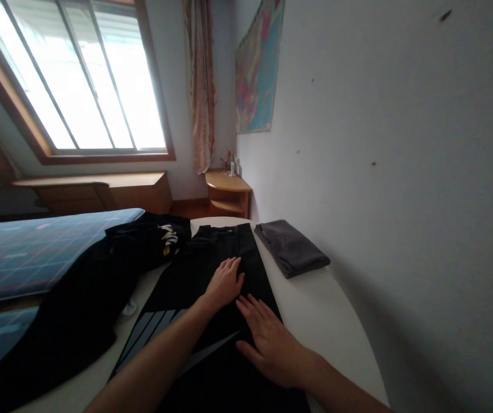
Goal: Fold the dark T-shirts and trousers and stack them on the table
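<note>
A black T-shirt [225, 241] with a grey printed logo lies spread lengthwise on the white table [328, 321], its collar end away from me. My left hand [226, 282] rests on the middle of the shirt, fingers stretched out and palm down. Closer to me and to the right, my right hand [270, 341] lies flat on the cloth, fingers spread, near the shirt's right edge. Neither hand grips anything. My forearms hide parts of the logo.
A folded dark grey garment [292, 246] sits at the table's right, near the wall. Crumpled black clothing [83, 292] covers the left edge and reaches the blue plaid mattress [57, 246]. Beyond stand a wooden desk [139, 183] and a corner shelf [229, 182].
</note>
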Demonstrator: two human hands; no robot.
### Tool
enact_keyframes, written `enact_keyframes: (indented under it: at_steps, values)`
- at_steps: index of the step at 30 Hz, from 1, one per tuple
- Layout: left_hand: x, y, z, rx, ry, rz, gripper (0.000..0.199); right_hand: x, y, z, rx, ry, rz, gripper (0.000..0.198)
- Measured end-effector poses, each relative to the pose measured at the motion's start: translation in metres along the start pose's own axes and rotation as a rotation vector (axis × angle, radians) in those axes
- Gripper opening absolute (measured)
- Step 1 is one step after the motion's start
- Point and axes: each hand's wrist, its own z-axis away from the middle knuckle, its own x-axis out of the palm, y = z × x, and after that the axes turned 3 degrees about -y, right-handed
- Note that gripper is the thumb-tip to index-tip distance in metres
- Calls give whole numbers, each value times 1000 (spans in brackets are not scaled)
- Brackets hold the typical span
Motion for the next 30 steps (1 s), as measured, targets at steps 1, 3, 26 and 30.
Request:
enact_keyframes:
  at_steps: [1, 3, 26, 30]
  values:
    - [-4, -1, 2, 27, -12, 8, 48, -2, -2, 3, 20, -44, -13, 73]
    - [-13, -5, 9, 88, -42, 19, 49, -8, -7, 11, 60, -106, -47, 74]
    - [3, 62, 117, -149, -93, 73, 62, -11, 44, -86, 326, 262, 111, 63]
    - [-26, 20, 89, -242, 57, 24, 55, -19, 36, -102, 397, 302, 134, 59]
